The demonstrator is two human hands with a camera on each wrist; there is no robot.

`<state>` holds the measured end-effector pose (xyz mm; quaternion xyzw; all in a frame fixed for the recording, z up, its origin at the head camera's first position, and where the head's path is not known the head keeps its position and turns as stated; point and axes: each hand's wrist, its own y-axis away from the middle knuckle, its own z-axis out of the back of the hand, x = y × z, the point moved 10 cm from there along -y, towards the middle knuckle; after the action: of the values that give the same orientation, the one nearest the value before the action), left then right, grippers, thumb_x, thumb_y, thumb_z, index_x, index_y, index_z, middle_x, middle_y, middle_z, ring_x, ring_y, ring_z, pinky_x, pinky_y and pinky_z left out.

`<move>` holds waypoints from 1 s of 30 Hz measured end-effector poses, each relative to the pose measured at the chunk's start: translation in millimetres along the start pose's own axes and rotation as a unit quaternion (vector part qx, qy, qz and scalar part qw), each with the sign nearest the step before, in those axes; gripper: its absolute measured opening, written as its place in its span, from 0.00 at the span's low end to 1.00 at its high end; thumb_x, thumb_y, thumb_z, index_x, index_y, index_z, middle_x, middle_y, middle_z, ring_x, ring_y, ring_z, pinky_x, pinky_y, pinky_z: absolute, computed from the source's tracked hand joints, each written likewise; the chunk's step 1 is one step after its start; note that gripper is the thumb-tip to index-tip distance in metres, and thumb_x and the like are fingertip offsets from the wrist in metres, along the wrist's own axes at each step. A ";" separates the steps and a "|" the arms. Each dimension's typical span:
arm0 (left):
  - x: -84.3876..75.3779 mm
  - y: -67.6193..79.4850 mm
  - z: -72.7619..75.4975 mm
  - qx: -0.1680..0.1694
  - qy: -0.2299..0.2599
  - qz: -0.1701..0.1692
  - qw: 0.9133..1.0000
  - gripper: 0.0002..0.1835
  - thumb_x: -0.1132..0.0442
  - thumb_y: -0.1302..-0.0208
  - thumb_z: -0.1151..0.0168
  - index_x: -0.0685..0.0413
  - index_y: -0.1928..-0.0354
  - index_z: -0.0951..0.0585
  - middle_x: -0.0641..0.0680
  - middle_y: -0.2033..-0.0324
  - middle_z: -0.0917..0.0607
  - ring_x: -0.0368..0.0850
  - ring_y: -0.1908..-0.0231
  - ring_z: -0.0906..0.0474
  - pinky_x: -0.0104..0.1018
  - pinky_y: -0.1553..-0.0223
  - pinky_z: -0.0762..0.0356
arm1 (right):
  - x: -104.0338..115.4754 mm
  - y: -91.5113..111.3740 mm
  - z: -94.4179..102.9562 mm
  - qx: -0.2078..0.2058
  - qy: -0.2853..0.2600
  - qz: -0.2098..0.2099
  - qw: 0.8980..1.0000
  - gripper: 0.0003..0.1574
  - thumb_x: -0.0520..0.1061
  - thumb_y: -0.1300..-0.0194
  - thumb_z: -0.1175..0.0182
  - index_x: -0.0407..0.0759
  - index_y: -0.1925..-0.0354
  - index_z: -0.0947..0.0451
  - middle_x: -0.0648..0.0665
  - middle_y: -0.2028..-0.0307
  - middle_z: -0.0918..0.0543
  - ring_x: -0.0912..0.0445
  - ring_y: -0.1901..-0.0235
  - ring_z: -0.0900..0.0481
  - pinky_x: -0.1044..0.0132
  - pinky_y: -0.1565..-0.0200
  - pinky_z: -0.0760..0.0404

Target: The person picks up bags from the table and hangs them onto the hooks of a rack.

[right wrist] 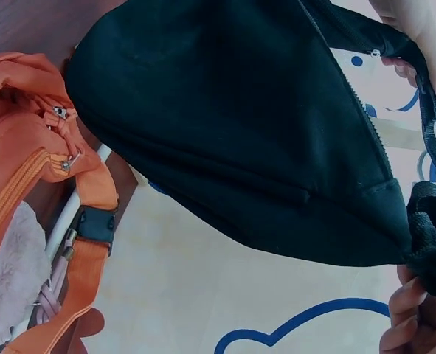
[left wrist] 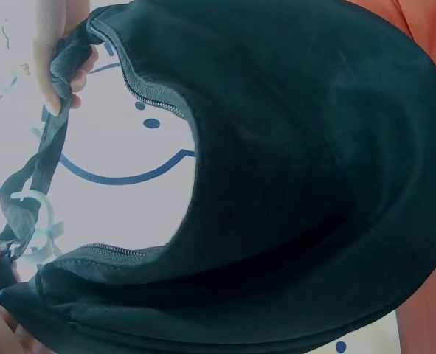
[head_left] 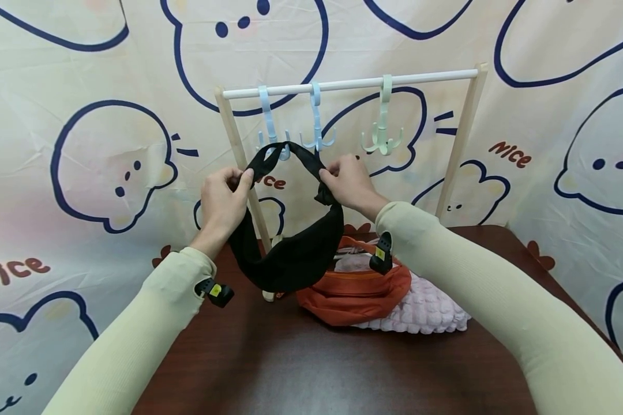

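Observation:
A black shoulder bag (head_left: pixel 291 259) with a zipped opening hangs between my two hands. Its strap (head_left: pixel 302 154) rises to a peak at the lower prongs of the leftmost blue hook (head_left: pixel 267 109), and in the left wrist view the strap overlaps a prong. On the left, my left hand (head_left: pixel 223 202) pinches the strap between thumb and fingers, close to the bag's end. My right hand (head_left: pixel 353 181) grips the other side of the strap, just above a knotted bunch (right wrist: pixel 428 247) of it.
A white rod (head_left: pixel 426 77) on wooden posts carries another blue hook (head_left: pixel 316 115) and a pale green hook (head_left: pixel 383 121). Behind and below the black bag, an orange bag (head_left: pixel 353 294) and a fluffy pink bag (head_left: pixel 431 308) lie on the dark wooden table (head_left: pixel 316 369).

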<state>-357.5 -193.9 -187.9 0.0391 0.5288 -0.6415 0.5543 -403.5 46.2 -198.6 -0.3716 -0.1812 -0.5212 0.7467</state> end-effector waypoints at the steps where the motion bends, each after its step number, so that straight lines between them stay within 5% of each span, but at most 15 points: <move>1: 0.6 0.1 -0.4 0.002 -0.001 -0.001 1.000 0.18 0.54 0.26 0.41 0.62 0.68 0.15 0.59 0.74 0.18 0.47 0.72 0.29 0.35 0.67 0.36 | -0.5 0.1 -1.0 0.004 -0.003 -0.002 1.000 0.20 0.48 0.23 0.46 0.38 0.61 0.12 0.40 0.62 0.11 0.51 0.67 0.19 0.64 0.65 0.22; 17: -1.3 1.3 -6.9 0.014 -0.002 0.002 1.000 0.19 0.52 0.26 0.42 0.62 0.67 0.16 0.58 0.74 0.19 0.47 0.71 0.29 0.35 0.65 0.34 | -0.6 0.8 -13.3 0.048 -0.025 -0.010 0.998 0.21 0.47 0.22 0.48 0.36 0.57 0.12 0.39 0.55 0.12 0.51 0.57 0.19 0.57 0.53 0.19; 30: -4.8 -1.5 -3.8 0.000 0.003 0.009 1.000 0.19 0.51 0.26 0.42 0.60 0.66 0.15 0.60 0.72 0.17 0.49 0.72 0.28 0.36 0.67 0.35 | 1.7 -1.2 -10.7 0.034 -0.057 -0.004 0.998 0.24 0.46 0.23 0.49 0.35 0.67 0.13 0.41 0.69 0.16 0.52 0.68 0.25 0.67 0.67 0.28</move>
<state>-358.8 -188.2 -185.4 0.0458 0.5304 -0.6365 0.5581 -405.2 37.0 -204.1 -0.3742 -0.2425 -0.4952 0.7456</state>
